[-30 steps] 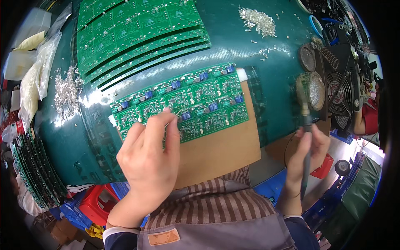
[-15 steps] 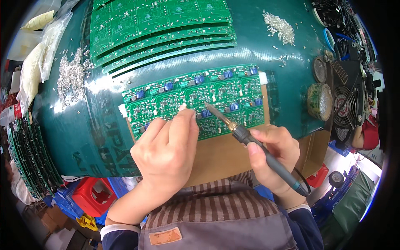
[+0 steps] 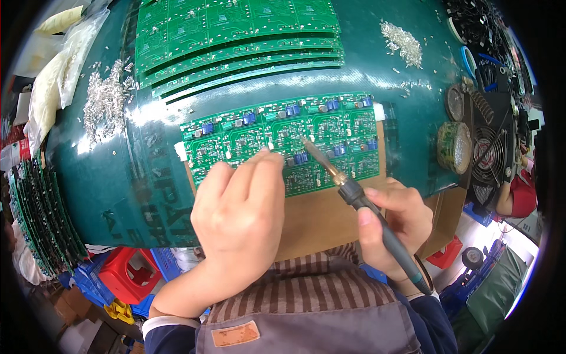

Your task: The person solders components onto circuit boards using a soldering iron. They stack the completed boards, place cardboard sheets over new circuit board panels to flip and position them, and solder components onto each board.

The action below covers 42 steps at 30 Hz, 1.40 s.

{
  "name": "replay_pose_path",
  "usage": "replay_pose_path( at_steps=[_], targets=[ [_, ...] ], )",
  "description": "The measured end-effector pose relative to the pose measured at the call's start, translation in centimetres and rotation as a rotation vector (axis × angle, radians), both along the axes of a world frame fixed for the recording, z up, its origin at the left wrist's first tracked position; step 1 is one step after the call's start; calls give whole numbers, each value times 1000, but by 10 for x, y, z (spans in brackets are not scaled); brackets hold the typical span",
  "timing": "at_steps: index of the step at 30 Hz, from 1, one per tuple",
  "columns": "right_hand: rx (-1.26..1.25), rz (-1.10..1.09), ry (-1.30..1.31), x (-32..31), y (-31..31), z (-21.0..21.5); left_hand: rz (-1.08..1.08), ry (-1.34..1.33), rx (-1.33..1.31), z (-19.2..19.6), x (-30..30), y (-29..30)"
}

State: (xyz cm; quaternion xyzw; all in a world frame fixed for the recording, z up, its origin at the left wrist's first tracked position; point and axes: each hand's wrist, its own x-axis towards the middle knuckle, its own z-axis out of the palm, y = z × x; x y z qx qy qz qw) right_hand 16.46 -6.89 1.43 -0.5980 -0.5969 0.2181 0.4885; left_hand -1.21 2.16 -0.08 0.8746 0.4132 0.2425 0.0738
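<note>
My right hand (image 3: 401, 221) grips the iron (image 3: 352, 193) over the board (image 3: 286, 131).
The iron's tip is near the board's middle; I can't tell if it touches. My left hand (image 3: 239, 212) is bunched at the near edge, fingers together, though whether they pinch anything I can't tell. The board lies on cardboard (image 3: 318, 221) on the tabletop (image 3: 407, 133), just beside a stack of boards (image 3: 236, 26).

circuit board (image 3: 286, 133): green | soldering iron (image 3: 396, 245): dark grey | apron (image 3: 300, 295): brown stripes | stool (image 3: 118, 278): red
</note>
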Motion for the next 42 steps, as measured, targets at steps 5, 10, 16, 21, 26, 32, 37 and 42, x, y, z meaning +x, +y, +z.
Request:
replay_pose_path(
  at_steps=[5,10,16,21,26,32,37,42],
  targets=[
    [33,16,42,-15,4,-5,130,38,-50,14,-19,-1],
    [46,25,50,-28,14,-11,140,14,-104,3,-27,-3],
    [0,24,14,-32,18,-8,116,41,-46,-1,-27,-1],
    [26,44,-38,-35,19,-7,124,57,-39,-2,-28,0],
    [71,45,-65,-36,17,-7,100,65,-64,4,-30,6],
    [96,49,3,-47,20,-8,231,48,-134,19,-45,3],
    [51,69,16,-62,28,-11,240,-31,-181,8,-54,1],
    [53,81,-9,-68,31,-14,202,7,-119,5,-58,2]
  ],
)
